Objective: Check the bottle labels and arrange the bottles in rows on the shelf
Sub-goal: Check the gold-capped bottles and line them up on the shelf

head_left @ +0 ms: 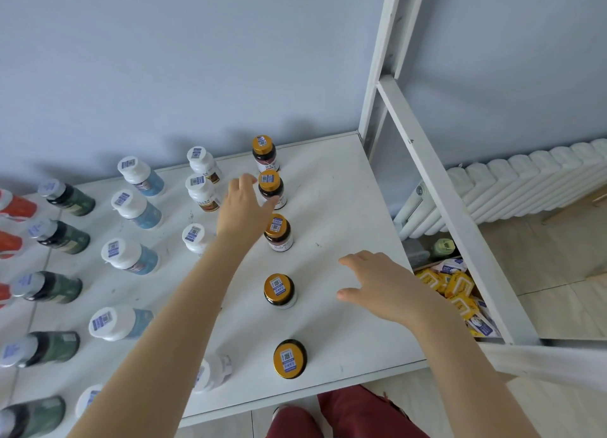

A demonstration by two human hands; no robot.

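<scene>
The gold-capped bottles (pixel 279 291) stand upright in one row on the right part of the shelf (pixel 345 181), with the stickers on top, easy to check. My left hand (pixel 244 207) is spread wide just beside the second bottle (pixel 271 188) from the wall and holds nothing; I judge it goes to straighten this one. My right hand (pixel 384 289) hovers relaxed and empty above the shelf.

Left hand (pixel 244 207) and right hand (pixel 384 286) both bare, forearms (pixel 170 306) uncovered all the way down; below, dark red trousers (pixel 361 414) (fabric visibly creased).
</scene>
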